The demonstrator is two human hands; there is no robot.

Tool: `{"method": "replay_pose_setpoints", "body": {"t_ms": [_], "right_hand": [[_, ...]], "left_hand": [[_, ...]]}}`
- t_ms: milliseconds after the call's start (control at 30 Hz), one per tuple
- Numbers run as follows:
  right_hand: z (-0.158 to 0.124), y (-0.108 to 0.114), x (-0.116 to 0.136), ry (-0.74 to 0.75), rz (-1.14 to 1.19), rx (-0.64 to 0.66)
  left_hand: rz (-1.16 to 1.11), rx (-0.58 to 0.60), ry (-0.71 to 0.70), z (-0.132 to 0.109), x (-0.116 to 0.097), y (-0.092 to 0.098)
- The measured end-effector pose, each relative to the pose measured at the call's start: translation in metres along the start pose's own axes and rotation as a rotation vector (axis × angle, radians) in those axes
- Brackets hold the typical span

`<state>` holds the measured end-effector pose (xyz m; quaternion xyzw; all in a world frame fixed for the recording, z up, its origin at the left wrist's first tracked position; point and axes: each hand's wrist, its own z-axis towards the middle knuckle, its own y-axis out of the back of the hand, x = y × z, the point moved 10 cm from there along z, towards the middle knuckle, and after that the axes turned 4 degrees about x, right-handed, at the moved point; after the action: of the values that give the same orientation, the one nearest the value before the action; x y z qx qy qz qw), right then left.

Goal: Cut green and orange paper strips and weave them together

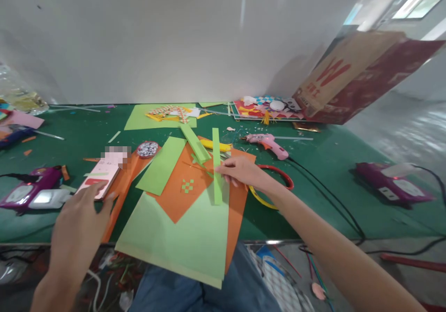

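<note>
Lead: State of the hands?
Inspector: Right hand (240,172): closed, thumb and forefinger pinching the right edge of a light green paper strip (217,189). Strip stands roughly lengthwise over the stacked sheets. Left hand (78,224): partly open, thumb and forefinger apart, forefinger at the lower end of a pink-bordered smartphone (106,170). Firm contact cannot be confirmed.

Lead: Sheets beneath?
Inspector: An orange sheet (200,198) bearing a small green checkered patch (187,185) overlaps a large light green sheet (174,244). The latter overhangs the table's front edge (272,242), above the person's lap.

Lead: Room for moving?
Inspector: Right side: a red loop (288,177) lies just beside the wrist; a pink glue gun (266,142) lies beyond. Green tabletop (324,177) extends to a purple power strip (393,184), with a black cord (331,193) crossing it. Left side is tighter: a second purple power strip (38,186) sits near the smartphone. A pale panel (195,38) bounds the rear.
</note>
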<state>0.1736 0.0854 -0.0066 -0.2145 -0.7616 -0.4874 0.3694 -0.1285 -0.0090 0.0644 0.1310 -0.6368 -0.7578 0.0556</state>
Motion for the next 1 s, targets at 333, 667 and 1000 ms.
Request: {"method": "replay_pose_setpoints", "body": {"t_ms": [333,667,1000], "right_hand": [[0.005,-0.003,0.008,0.052,-0.338,-0.231],[0.001,0.000,0.008,0.032,-0.454,-0.300],[-0.001,0.000,0.011,0.051,-0.512,-0.334]], "left_hand": [[0.071,0.067,0.051,-0.012,-0.003,-0.004],[0.109,0.183,0.035,-0.016,-0.001,-0.022],[0.031,0.061,0.060,-0.009,-0.023,0.014]]}}
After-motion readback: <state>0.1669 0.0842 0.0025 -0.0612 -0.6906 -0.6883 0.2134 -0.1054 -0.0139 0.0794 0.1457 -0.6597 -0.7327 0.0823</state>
